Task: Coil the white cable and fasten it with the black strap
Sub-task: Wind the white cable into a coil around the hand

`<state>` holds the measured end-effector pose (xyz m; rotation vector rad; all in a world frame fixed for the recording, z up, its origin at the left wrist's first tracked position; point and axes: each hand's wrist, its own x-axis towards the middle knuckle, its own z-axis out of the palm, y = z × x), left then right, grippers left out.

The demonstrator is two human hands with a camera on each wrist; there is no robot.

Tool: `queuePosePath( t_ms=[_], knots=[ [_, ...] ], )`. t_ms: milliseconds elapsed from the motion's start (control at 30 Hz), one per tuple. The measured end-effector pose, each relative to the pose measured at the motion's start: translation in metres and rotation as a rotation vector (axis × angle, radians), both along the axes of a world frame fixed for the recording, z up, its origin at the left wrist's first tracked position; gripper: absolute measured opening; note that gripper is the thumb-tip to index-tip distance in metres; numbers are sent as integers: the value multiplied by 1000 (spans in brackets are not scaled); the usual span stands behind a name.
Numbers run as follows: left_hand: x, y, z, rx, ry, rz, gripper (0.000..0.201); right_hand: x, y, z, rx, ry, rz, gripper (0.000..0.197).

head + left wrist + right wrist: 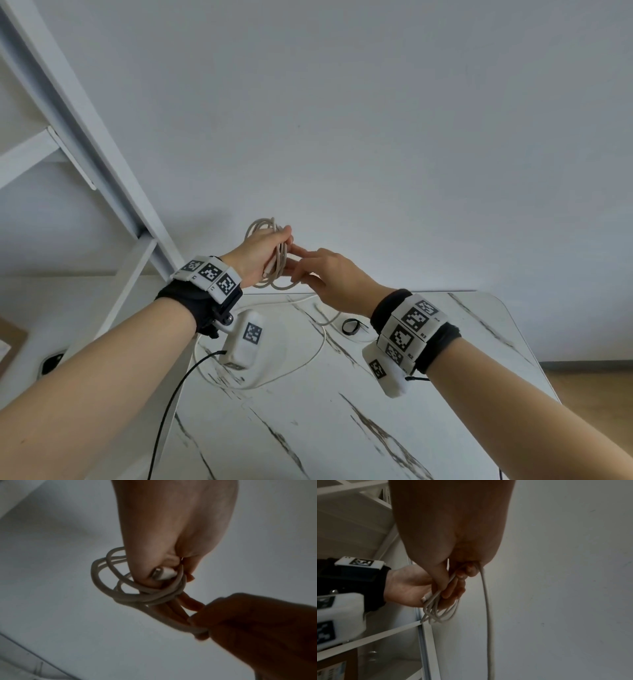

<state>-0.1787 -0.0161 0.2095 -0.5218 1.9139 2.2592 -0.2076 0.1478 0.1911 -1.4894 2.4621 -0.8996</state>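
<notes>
the left hand (pixel 257 255) is raised above the far edge of the desk (pixel 394 428), its fingers (pixel 189 573) curled round several loops of the white cable (pixel 274 263). the loops stick out above and below the fist, and in the left wrist view one white plug (pixel 165 574) with a metal tip is tucked against the palm under the wraps. the right hand (pixel 334 279) meets it from the right; its thumb and fingers (pixel 444 580) pinch a strand of the cable right at the bundle, touching the left hand's fingers. from that pinch a single length of the cable hangs down, seen in the right wrist view, and the rest lies in a wide slack curve on the marble-patterned desk beneath the wrists. the black strap (pixel 350 326) lies on the desk as a small closed ring, just beside the right wrist's tracker band (pixel 411 325) and apart from both hands. a white shelf frame (pixel 85 137) stands to the left against the plain wall (pixel 376 102). a thin black wire (pixel 171 404) runs from the left wrist camera toward the bottom of the head view.
</notes>
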Motion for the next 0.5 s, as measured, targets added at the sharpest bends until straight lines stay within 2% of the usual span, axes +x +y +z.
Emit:
queuePosePath(
  t_ms=[133, 233, 333, 500],
  knots=[
    [8, 4, -11, 8, -56, -39, 34, 3, -5, 3, -42, -23, -4, 13],
    [12, 7, -14, -8, -105, -116, 35, 3, -4, 6, -101, -89, -75, 9],
    [14, 5, -18, -24, -156, -124, 37, -2, -1, 9, -144, -165, -128, 10],
    [18, 2, -18, 47, -225, -159, 35, -10, 2, 11, -211, -252, -191, 11]
  ],
)
